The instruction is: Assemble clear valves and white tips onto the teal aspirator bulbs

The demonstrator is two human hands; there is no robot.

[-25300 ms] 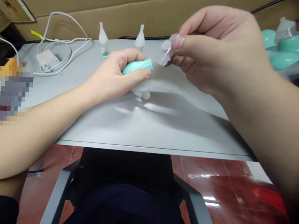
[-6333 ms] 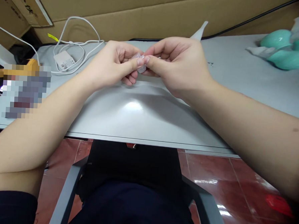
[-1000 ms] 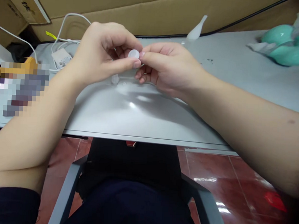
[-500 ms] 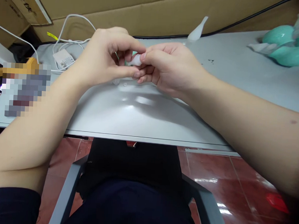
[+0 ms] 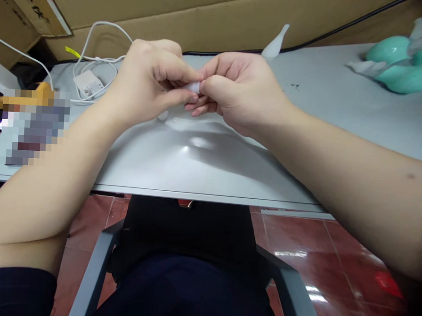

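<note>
Between my two hands, above the table, is a small white plastic piece [image 5: 193, 87]; most of it is covered by my fingers. My left hand [image 5: 153, 79] pinches it from the left with thumb and forefinger. From the right, my right hand [image 5: 237, 91] grips its other end, the thumb pressed on top and the fingers curled beneath. The fingertips of both hands meet. Just below my left hand, a small clear piece [image 5: 163, 116] and a tiny clear ring [image 5: 175, 120] lie on the grey table [image 5: 154, 162].
A white tapered nozzle [image 5: 275, 44] stands near the cardboard wall [image 5: 218, 26]. Mint-green bulbs [image 5: 409, 78] with whitish tips lie at the right. A white adapter [image 5: 88, 83] with a coiled cable sits behind my left arm. At the left is an orange-yellow object [image 5: 44, 92].
My hands have closed in on each other, and less of the white piece shows between them. The left thumb and forefinger now pinch it, where there was a gap before.
</note>
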